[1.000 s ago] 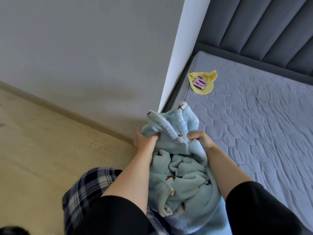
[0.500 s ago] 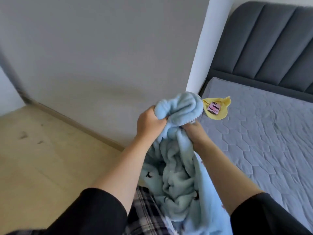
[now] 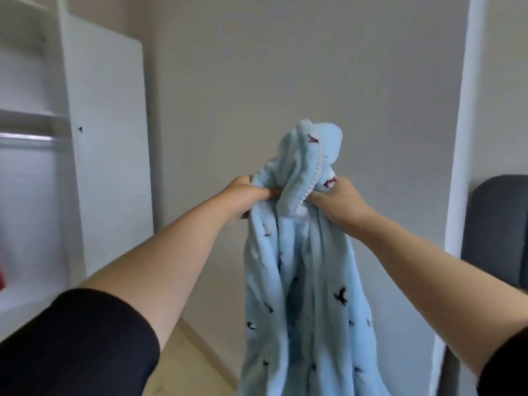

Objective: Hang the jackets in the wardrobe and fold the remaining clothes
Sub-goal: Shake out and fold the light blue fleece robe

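Grip: left hand (image 3: 248, 196), right hand (image 3: 340, 205) on bunched pale-blue fleece (image 3: 310, 284), bird-printed

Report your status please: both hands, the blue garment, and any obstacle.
Left hand and right hand both grip the light blue fleece garment near its top. Rest hangs down, bunched. Open wardrobe at left, nothing seen between.

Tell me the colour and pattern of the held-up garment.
The garment is light blue with small dark bird-like marks; head view.
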`<move>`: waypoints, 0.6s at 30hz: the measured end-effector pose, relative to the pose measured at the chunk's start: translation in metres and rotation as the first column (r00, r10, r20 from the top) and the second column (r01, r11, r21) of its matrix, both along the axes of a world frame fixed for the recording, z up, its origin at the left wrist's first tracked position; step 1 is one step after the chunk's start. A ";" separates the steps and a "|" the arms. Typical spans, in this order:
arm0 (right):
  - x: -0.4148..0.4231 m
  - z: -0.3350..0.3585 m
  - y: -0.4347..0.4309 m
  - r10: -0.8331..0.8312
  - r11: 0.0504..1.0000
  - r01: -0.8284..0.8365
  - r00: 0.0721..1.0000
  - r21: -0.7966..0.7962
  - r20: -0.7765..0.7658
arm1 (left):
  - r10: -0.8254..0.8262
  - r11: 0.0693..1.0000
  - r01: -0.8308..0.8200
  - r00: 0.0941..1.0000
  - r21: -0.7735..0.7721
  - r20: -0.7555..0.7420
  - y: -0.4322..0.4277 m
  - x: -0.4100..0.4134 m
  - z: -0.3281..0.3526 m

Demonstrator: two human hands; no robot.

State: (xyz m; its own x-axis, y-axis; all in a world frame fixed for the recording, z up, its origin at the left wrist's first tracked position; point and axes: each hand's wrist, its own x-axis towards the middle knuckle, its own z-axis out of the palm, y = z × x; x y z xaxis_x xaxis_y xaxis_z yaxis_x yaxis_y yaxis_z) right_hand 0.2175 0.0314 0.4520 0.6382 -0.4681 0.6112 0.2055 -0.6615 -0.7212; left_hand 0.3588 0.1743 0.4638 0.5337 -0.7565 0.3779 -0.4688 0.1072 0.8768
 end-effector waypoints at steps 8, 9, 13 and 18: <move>0.008 0.017 -0.015 0.148 0.984 -0.107 0.937 0.143 -0.318 | 0.413 0.894 -0.447 0.803 -0.026 0.429 0.054 0.060 0.003; 0.015 0.015 -0.014 0.140 0.976 -0.104 0.972 0.191 -0.186 | 0.366 0.922 -0.388 0.851 -0.018 0.376 0.056 0.060 0.003; 0.032 0.009 0.002 0.130 0.987 -0.107 0.970 0.121 -0.204 | 0.026 0.974 -0.059 0.989 0.220 0.147 0.067 0.063 0.000; 0.029 0.023 0.010 -0.080 0.980 0.001 0.918 -0.199 -0.389 | 0.050 0.892 -0.191 0.943 0.410 0.329 0.093 0.073 0.013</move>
